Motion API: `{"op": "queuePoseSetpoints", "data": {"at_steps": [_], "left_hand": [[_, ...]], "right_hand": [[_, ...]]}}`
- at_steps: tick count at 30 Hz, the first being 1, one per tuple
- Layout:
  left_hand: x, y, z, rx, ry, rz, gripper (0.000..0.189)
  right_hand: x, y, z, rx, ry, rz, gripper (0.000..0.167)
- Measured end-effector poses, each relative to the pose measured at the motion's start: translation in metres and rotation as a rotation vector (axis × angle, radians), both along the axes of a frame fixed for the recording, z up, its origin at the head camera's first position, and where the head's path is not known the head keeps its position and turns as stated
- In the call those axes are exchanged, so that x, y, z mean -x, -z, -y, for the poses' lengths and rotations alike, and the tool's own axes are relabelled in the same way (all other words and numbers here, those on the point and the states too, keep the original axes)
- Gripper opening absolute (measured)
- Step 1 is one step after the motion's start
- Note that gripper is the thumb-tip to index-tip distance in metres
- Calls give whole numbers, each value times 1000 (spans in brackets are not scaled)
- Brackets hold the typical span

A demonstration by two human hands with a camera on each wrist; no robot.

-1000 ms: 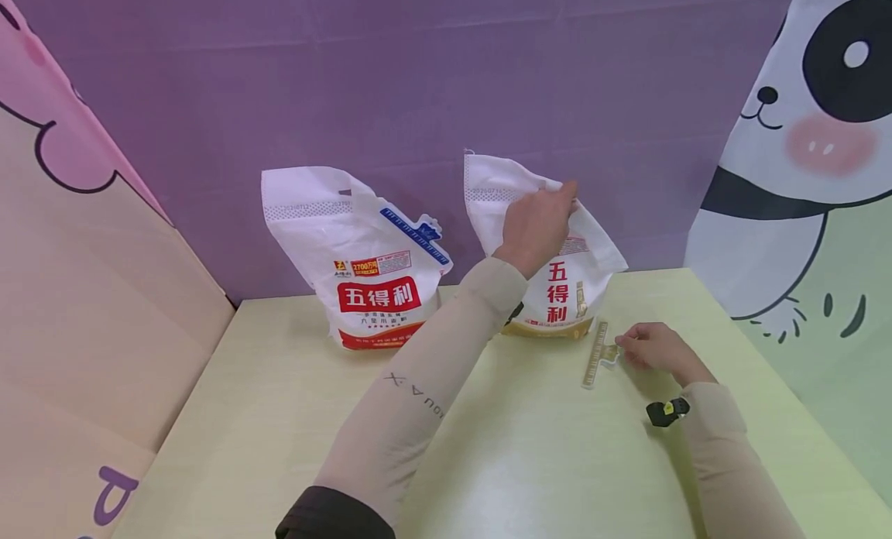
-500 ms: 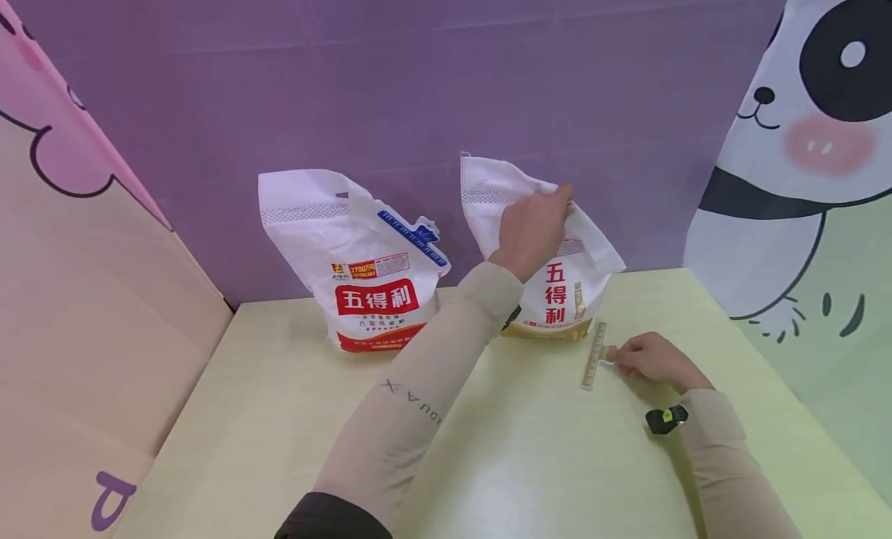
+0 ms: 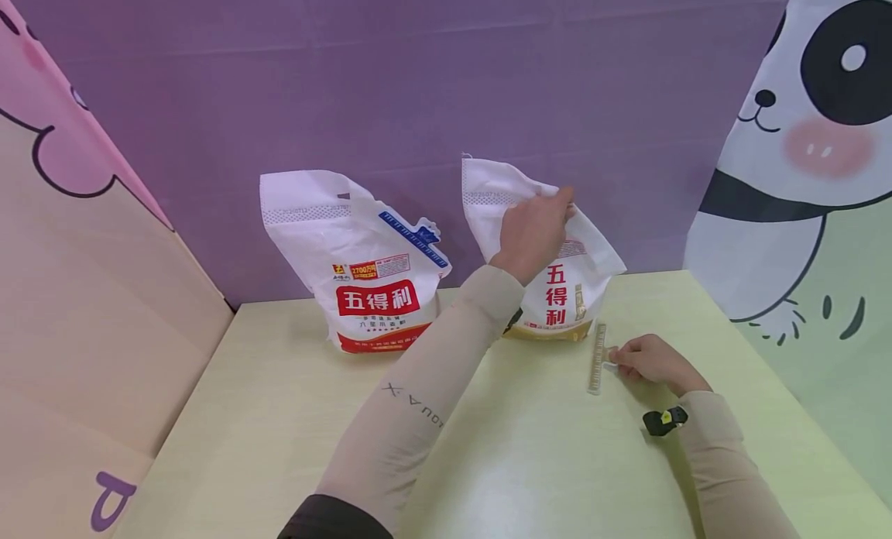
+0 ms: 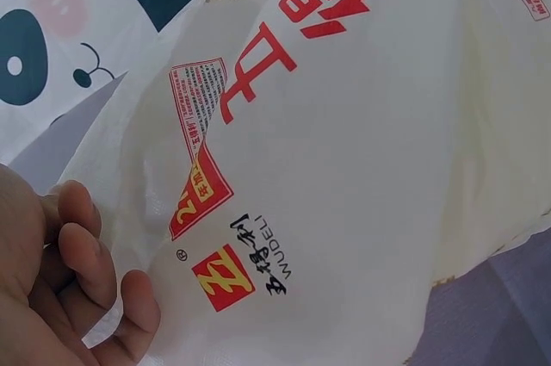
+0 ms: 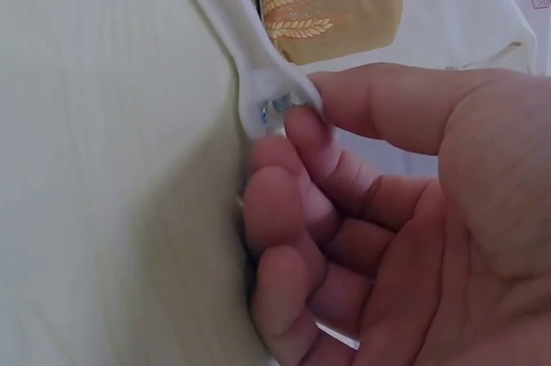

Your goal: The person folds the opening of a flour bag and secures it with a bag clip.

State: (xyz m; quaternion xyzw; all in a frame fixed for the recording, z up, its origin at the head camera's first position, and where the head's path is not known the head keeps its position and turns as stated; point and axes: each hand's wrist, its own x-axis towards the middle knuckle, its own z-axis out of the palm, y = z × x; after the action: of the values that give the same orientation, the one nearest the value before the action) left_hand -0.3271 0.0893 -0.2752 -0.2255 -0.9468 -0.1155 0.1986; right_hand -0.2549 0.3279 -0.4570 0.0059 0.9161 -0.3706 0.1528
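Observation:
A white flour bag (image 3: 592, 252) with red lettering and a tan base stands at the back right, its top creased and slanting down to the right. My left hand (image 3: 533, 231) grips that slanted upper edge; in the left wrist view its curled fingers (image 4: 86, 263) lie against the white bag. In front of the bag's right corner is a gold-and-white bag clip (image 3: 597, 361), low over the table. Its handle is pinched between the thumb and forefinger of my right hand (image 3: 651, 362). The right wrist view shows the clip's white end (image 5: 263, 99) and a bit of metal spring inside.
Another flour bag (image 3: 376, 248) with a red label stands to the left, a blue clip (image 3: 416, 237) fastened along its folded corner. The pale table (image 3: 530, 438) extends in front. A purple backdrop (image 3: 418, 82) rises behind, with printed panels on both sides.
My right hand has shifted its hold on the clip handle and turned the clip slightly, its long bar now more upright in view. My left hand stays on the bag.

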Motion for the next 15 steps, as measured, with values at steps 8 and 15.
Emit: {"op": "queuePoseSetpoints", "data": {"at_steps": [8,15], "left_hand": [[-1,1,1,-10,6,4,18],[-1,0,1,-14,4,24,19]], "right_hand": [[-3,-7,-1,21,38,9,28],[-4,-10,-3,72,58,19,24]]}}
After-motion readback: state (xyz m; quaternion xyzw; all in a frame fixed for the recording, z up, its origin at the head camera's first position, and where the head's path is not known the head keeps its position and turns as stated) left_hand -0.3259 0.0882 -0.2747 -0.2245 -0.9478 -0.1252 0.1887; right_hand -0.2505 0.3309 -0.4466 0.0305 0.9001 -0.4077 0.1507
